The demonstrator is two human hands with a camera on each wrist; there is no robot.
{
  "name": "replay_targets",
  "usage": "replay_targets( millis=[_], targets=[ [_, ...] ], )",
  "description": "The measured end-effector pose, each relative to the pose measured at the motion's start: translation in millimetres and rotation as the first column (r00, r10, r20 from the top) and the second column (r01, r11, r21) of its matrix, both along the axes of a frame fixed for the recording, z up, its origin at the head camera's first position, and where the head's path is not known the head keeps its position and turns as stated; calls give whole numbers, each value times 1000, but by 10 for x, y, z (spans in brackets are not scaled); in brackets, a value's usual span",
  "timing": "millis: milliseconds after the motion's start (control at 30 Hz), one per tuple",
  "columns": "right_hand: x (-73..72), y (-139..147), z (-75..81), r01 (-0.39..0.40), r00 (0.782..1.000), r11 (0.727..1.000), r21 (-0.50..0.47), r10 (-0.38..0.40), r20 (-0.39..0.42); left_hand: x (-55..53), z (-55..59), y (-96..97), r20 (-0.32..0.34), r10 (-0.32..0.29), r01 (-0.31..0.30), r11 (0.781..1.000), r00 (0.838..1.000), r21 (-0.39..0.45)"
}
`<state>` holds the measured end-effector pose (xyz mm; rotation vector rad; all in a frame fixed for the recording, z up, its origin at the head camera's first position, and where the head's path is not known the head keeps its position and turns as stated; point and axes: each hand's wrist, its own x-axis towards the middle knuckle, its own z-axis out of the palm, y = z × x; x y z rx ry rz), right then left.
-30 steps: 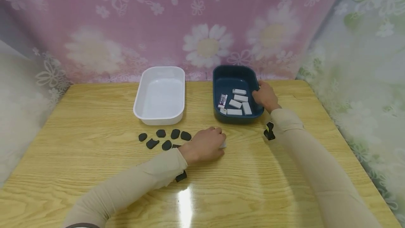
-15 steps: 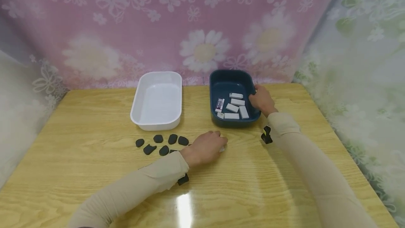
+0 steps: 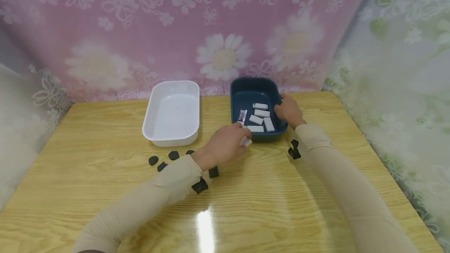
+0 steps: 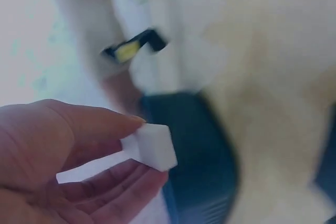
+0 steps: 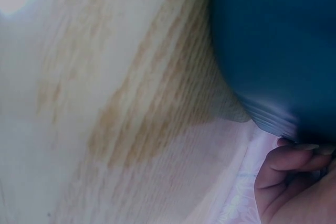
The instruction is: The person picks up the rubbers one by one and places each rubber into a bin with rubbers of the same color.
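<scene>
The desk [image 3: 267, 202] is yellowish wood with a visible grain, and a streak of bright glare lies on it at six o'clock. Near its far edge stand two trays, apart from each other: a white tray [image 3: 171, 114] toward eleven o'clock and a dark blue tray [image 3: 246, 98] at one. Between nine and ten o'clock lie a roundish black piece [image 3: 153, 161], a many-sided black piece [image 3: 174, 155] and two partly hidden ones. A squarish, dark textured piece [image 3: 213, 171] is near the middle.

Lifted the white block [image 4: 158, 149] from the table [image 3: 260, 198] with the left hand [image 3: 224, 145], up to the dark blue tub's [image 3: 267, 138] near rim.
</scene>
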<state>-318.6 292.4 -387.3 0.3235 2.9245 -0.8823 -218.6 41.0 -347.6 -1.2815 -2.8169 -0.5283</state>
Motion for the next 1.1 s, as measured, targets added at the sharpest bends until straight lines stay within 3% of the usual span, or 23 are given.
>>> replay_targets(
  millis=[133,233,333,533,700,867,1100],
  targets=[
    [-6,7,-1,0,1000,1000,0,0,-7,-255,245,60,17,37,-39,995,999,89],
    [-15,0,-10,-5,1000,1000,9,6,-24,-488,316,139,89,69,-81,986,994,147],
    [-22,-30,-21,-11,999,1000,22,11,-32,-708,280,229,178,97,-127,978,979,167],
    [-27,-75,-46,-20,1000,999,27,20,-14,-1011,110,399,332,170,-213,972,928,97],
    [-19,-72,-31,-19,999,1000,11,20,-29,-1176,-29,512,393,211,-261,962,895,79],
    [-11,-55,-31,-11,1000,1000,0,11,-11,-1248,-140,589,418,244,-288,956,875,45],
    [11,17,-34,19,1000,1000,0,-19,-1,-1263,-199,734,381,245,-264,964,891,-2]
  ],
)
